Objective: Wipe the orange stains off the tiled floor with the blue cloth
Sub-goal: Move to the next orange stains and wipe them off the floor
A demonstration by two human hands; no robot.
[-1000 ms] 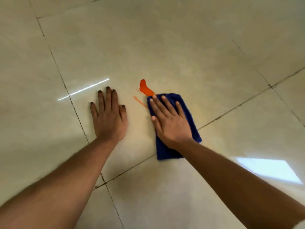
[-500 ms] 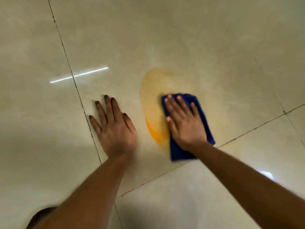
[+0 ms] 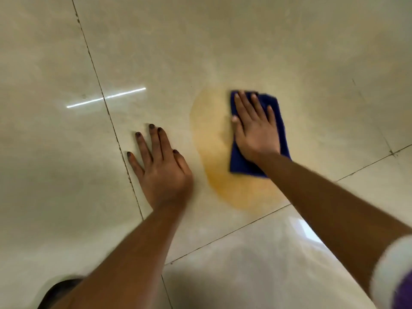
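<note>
Pressing blue cloth (image 3: 282,121) under flat right hand (image 3: 256,130), fingers straight, nothing gripped; you risk spreading orange smear (image 3: 214,139) wider. Left hand (image 3: 160,170) splayed on tile, holding nothing.

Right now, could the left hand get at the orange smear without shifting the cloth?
Probably yes. The left hand lies flat on the floor just beside the smear, with bare tile between; the cloth sits on the smear's far side.

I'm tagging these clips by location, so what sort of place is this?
Probably an indoor room, which one I cannot tell. All that shows is a glossy beige tiled floor with dark grout lines and a strip-light reflection on it.
</note>
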